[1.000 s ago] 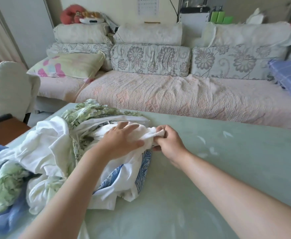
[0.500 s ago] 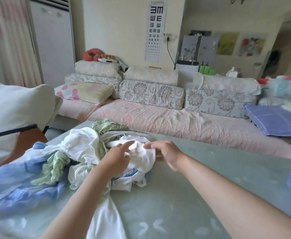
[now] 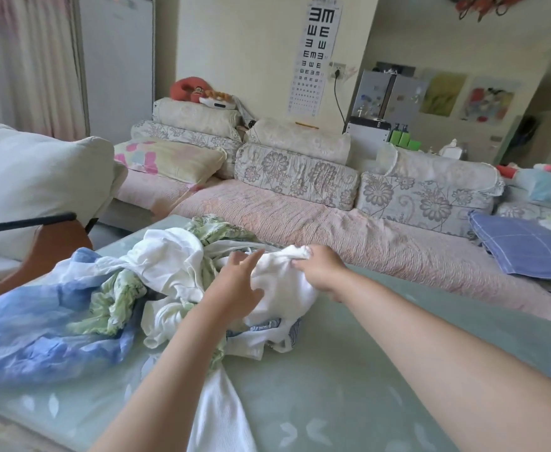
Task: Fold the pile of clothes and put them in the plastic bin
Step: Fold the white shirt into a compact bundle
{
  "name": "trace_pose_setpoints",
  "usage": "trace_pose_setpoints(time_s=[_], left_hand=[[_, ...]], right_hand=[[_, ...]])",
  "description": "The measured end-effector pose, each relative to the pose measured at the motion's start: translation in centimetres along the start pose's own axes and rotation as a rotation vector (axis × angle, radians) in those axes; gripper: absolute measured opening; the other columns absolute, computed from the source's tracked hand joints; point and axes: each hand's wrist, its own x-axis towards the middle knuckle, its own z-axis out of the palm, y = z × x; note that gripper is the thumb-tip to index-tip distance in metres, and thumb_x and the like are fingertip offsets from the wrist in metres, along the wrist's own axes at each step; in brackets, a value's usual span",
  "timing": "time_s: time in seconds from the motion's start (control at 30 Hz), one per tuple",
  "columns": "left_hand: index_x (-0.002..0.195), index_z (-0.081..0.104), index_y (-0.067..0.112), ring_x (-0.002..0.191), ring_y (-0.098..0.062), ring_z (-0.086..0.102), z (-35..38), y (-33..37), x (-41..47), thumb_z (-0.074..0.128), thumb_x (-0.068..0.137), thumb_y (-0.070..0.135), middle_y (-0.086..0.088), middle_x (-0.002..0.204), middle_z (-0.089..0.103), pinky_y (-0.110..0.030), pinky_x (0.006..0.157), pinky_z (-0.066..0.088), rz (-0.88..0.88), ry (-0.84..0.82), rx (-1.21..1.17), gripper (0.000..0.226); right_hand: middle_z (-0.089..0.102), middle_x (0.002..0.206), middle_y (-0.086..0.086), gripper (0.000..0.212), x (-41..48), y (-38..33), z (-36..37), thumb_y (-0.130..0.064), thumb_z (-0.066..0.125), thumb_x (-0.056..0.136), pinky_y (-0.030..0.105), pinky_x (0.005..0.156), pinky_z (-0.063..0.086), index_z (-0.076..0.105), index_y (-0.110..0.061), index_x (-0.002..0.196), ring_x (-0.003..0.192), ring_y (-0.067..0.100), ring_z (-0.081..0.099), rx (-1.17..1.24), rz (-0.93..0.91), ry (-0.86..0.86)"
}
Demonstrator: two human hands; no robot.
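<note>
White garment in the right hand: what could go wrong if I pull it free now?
1. The white garment, pinched by the right hand, lies tangled with the green floral garment and the blue sheer garment; pulling may drag them along.
2. A white cloth trails to the near edge of the table and could slip off.
3. The left hand lies open on the white garment, perhaps pinning it.

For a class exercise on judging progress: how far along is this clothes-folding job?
Done: nothing; no folded item shows. In hand: the right hand pinches an edge of a white garment atop the pile of clothes, and the left hand rests on it with fingers spread. Left: everything in that heap, crumpled on the green table, needs folding and binning.
</note>
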Motion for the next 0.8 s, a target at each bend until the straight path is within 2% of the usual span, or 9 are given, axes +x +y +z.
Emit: trace_pose_setpoints(time_s=[0.13, 0.2, 0.3, 0.37, 0.47, 0.53, 0.6, 0.67, 0.8], left_hand=[[0.150, 0.003, 0.051, 0.138, -0.030, 0.029, 0.0, 1.0, 0.8, 0.068, 0.083, 0.047, 0.000, 0.155, 0.019, -0.044, 0.104, 0.040, 0.001, 0.098, 0.024, 0.094], [0.151, 0.006, 0.050, 0.135, -0.028, 0.036, 0.0, 2.6, 1.1, 0.066, 0.084, 0.049, 0.000, 0.152, 0.033, -0.044, 0.103, 0.039, 0.045, 0.190, 0.023, 0.090], [0.149, 0.033, 0.039, 0.117, -0.025, 0.056, -0.1, 6.4, 1.7, 0.059, 0.093, 0.035, 0.000, 0.134, 0.060, -0.033, 0.085, 0.043, 0.043, 0.301, -0.066, 0.062], [0.144, 0.044, 0.033, 0.116, -0.025, 0.058, 0.7, 9.2, 1.5, 0.059, 0.093, 0.032, 0.000, 0.131, 0.063, -0.031, 0.082, 0.042, 0.043, 0.289, -0.055, 0.052], [0.123, 0.061, 0.027, 0.106, -0.028, 0.062, 3.5, 12.7, 0.4, 0.061, 0.090, 0.027, 0.000, 0.113, 0.070, -0.032, 0.074, 0.043, 0.192, 0.230, -0.014, 0.033], [0.103, 0.065, 0.022, 0.094, -0.028, 0.064, 5.5, 14.2, -0.3, 0.062, 0.086, 0.020, 0.001, 0.096, 0.070, -0.031, 0.065, 0.039, 0.277, 0.168, -0.051, 0.018], [0.107, 0.069, 0.023, 0.090, -0.020, 0.063, 7.1, 15.7, -0.9, 0.060, 0.079, 0.006, 0.005, 0.096, 0.070, -0.027, 0.063, 0.038, 0.344, 0.084, -0.126, 0.034], [0.111, 0.071, 0.026, 0.085, -0.011, 0.061, 8.3, 16.9, -1.4, 0.055, 0.072, -0.003, 0.011, 0.094, 0.069, -0.018, 0.063, 0.041, 0.403, -0.005, -0.195, 0.052], [0.107, 0.068, 0.024, 0.087, 0.001, 0.060, 10.5, 17.4, -1.8, 0.073, 0.071, 0.002, 0.014, 0.098, 0.063, -0.013, 0.070, 0.045, 0.482, -0.101, -0.337, 0.043]], right_hand=[[0.070, 0.093, 0.004, 0.008, 0.6, -0.7, -2.7, -0.013, 0.064, 0.094, 0.034, 0.077, 0.053, 0.064, -0.018, 0.087, 0.092, 0.027, 0.067, 0.444, -0.107, 0.206], [0.071, 0.092, 0.000, 0.009, -0.3, -0.9, -4.4, -0.011, 0.065, 0.092, 0.031, 0.076, 0.051, 0.067, -0.019, 0.089, 0.087, 0.018, 0.066, 0.521, -0.206, 0.315], [0.068, 0.089, -0.005, 0.012, -2.2, 0.3, -6.9, -0.008, 0.066, 0.090, 0.022, 0.072, 0.041, 0.067, -0.017, 0.099, 0.082, 0.010, 0.061, 0.369, -0.371, 0.482], [0.064, 0.114, -0.001, 0.038, -3.4, 2.7, -8.0, -0.005, 0.065, 0.087, 0.018, 0.084, 0.039, 0.060, -0.016, 0.123, 0.103, 0.014, 0.059, 0.146, -0.378, 0.525], [0.021, 0.158, 0.009, 0.089, -5.1, 7.2, -9.2, 0.003, 0.060, 0.076, 0.038, 0.117, 0.030, 0.024, -0.021, 0.154, 0.147, 0.021, 0.022, -0.131, -0.416, 0.414], [-0.015, 0.164, 0.003, 0.104, -6.7, 10.0, -9.8, -0.005, 0.062, 0.076, 0.050, 0.123, 0.013, 0.005, -0.033, 0.158, 0.153, 0.021, -0.010, -0.340, -0.435, 0.241], [-0.033, 0.160, -0.004, 0.115, -8.5, 12.4, -9.7, -0.022, 0.069, 0.077, 0.053, 0.120, 0.007, -0.013, -0.042, 0.154, 0.150, 0.020, -0.022, -0.541, -0.379, 0.045], [-0.024, 0.163, -0.004, 0.122, -9.7, 14.4, -9.1, -0.035, 0.074, 0.078, 0.053, 0.116, 0.021, -0.024, -0.044, 0.151, 0.153, 0.023, -0.007, -0.615, -0.337, -0.009], [0.043, 0.147, 0.003, 0.105, -10.3, 18.3, -8.5, -0.012, 0.063, 0.089, 0.045, 0.091, 0.049, -0.012, -0.049, 0.153, 0.121, 0.031, 0.053, -0.461, -0.329, 0.084]])
